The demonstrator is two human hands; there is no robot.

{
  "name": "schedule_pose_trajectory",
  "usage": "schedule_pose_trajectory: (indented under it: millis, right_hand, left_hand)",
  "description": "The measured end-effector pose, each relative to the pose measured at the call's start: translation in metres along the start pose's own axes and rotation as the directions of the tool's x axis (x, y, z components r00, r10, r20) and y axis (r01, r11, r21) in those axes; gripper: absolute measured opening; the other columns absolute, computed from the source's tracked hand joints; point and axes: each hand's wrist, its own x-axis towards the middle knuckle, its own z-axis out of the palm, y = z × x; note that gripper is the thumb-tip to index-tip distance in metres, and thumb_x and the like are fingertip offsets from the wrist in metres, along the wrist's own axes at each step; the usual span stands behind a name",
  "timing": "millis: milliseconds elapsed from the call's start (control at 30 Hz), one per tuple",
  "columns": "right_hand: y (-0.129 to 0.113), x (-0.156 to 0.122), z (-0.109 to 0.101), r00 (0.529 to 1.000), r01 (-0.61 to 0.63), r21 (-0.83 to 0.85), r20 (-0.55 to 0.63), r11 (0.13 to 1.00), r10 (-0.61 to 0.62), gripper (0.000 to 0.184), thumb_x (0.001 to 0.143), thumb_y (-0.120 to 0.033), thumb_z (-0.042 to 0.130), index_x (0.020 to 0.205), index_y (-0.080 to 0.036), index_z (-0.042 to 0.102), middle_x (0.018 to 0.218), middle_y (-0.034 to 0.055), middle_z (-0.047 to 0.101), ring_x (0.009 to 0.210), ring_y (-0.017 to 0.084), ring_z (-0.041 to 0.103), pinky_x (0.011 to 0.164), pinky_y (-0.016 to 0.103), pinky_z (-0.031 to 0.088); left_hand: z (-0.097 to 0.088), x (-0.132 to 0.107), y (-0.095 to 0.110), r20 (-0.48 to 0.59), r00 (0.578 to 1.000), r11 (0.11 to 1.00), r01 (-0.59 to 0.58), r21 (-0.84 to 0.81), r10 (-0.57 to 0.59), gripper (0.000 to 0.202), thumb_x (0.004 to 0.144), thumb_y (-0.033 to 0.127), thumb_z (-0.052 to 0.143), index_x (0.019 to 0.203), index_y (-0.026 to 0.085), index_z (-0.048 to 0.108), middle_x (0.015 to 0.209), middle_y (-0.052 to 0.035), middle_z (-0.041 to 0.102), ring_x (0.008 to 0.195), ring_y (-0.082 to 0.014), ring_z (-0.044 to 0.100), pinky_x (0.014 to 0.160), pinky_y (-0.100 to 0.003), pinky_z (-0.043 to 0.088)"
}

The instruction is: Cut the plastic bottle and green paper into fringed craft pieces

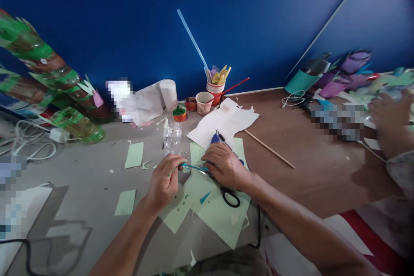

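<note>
My left hand [165, 181] is closed in a pinch on one end of a thin blue strip [194, 166] that runs across to my right hand. My right hand [224, 164] is wrapped around a blue glue gun [215, 139] whose tip points away from me. Both hands rest over pale green paper sheets [216, 213] on the floor. Black-handled scissors [230, 197] lie on the paper just below my right wrist. A clear plastic bottle piece [172, 137] stands just beyond my left hand.
Green paper offcuts [134, 154] lie on the left. Paper cups with brushes and paint [214, 88], a paper roll [168, 93] and a white sheet [226, 123] stand by the blue wall. A wooden stick [269, 149] lies to the right. Another person's hand [390, 116] works at far right.
</note>
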Motion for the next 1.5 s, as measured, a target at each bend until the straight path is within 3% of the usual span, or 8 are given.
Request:
schedule_pose_trajectory:
  millis: [200,333,567,700,867,1133,1400,1500]
  right_hand:
    - [0.002,-0.001,0.0,1.0,-0.001,-0.013,-0.002,1.0,0.001,0.014,0.087,-0.017,0.048,0.087,-0.016,0.062,0.082,0.0085,0.065,0.088,0.022,0.054,0.08,0.039,0.04]
    - [0.002,-0.002,0.001,1.0,0.01,-0.026,-0.01,1.0,-0.01,0.016,0.087,-0.017,0.047,0.084,-0.016,0.063,0.082,0.0082,0.065,0.087,0.021,0.054,0.081,0.039,0.04]
    - [0.003,-0.004,0.002,1.0,0.013,-0.009,-0.027,1.0,-0.014,0.015,0.086,-0.015,0.05,0.087,-0.016,0.064,0.083,0.0089,0.065,0.089,0.023,0.054,0.081,0.04,0.041]
    - [0.005,-0.004,0.002,0.999,0.016,-0.009,-0.04,1.0,-0.016,0.014,0.086,-0.015,0.05,0.086,-0.015,0.065,0.083,0.0095,0.065,0.088,0.023,0.054,0.081,0.039,0.041]
    - [0.007,-0.003,0.001,0.997,0.024,-0.015,-0.075,1.0,-0.025,0.016,0.086,-0.015,0.048,0.086,-0.015,0.064,0.082,0.0092,0.065,0.087,0.022,0.054,0.081,0.038,0.04]
    - [0.009,-0.005,0.002,0.996,0.019,-0.023,-0.082,1.0,-0.02,0.016,0.085,-0.015,0.049,0.087,-0.015,0.065,0.082,0.0094,0.064,0.087,0.023,0.053,0.08,0.039,0.041]
    - [0.011,-0.005,0.003,0.994,0.017,-0.016,-0.103,1.0,-0.018,0.014,0.083,-0.015,0.052,0.088,-0.015,0.065,0.084,0.0098,0.064,0.088,0.023,0.054,0.08,0.039,0.041]
    - [0.011,-0.005,0.003,0.993,0.018,-0.011,-0.119,1.0,-0.019,0.014,0.083,-0.014,0.052,0.087,-0.015,0.065,0.083,0.0097,0.064,0.088,0.023,0.053,0.08,0.039,0.041]
  left_hand:
    - [0.002,0.002,0.016,0.163,0.985,0.994,-0.033,-0.101,0.049,0.029,0.083,0.003,0.039,0.098,0.019,0.058,0.088,-0.0067,0.062,0.082,-0.0138,0.058,0.071,-0.025,0.047]
    - [0.003,0.007,0.041,0.411,0.912,0.991,0.033,-0.126,0.022,0.027,0.083,0.007,0.04,0.094,0.019,0.061,0.082,-0.0062,0.065,0.078,-0.0148,0.059,0.07,-0.025,0.047]
    - [-0.018,0.015,0.096,0.838,0.532,0.937,0.215,-0.276,0.124,0.023,0.085,0.02,0.047,0.1,0.024,0.064,0.096,-0.0035,0.069,0.088,-0.0158,0.061,0.08,-0.023,0.045]
    - [-0.054,0.001,0.083,0.701,0.66,0.936,0.351,0.03,-0.269,0.025,0.089,0.025,0.038,0.088,0.023,0.063,0.086,-0.0029,0.066,0.08,-0.0144,0.06,0.073,-0.023,0.045]
    - [-0.095,-0.038,0.028,0.39,0.679,0.738,0.342,0.581,-0.622,0.031,0.09,0.036,0.031,0.08,0.021,0.057,0.068,-0.0028,0.061,0.066,-0.0186,0.059,0.064,-0.029,0.043]
    - [-0.108,-0.083,-0.003,0.183,0.76,0.535,0.243,0.809,-0.624,0.034,0.084,0.034,0.041,0.111,0.018,0.054,0.11,-0.0135,0.057,0.093,-0.0265,0.06,0.078,-0.037,0.046]
    - [-0.107,-0.072,-0.015,0.267,0.65,0.604,0.372,0.705,-0.712,0.023,0.079,0.025,0.04,0.094,0.018,0.057,0.095,-0.0105,0.061,0.09,-0.0251,0.06,0.078,-0.035,0.045]
    - [-0.11,-0.063,-0.018,0.251,0.682,0.649,0.419,0.635,-0.687,0.014,0.077,0.03,0.045,0.079,0.019,0.053,0.087,-0.0082,0.059,0.083,-0.0233,0.059,0.076,-0.034,0.045]
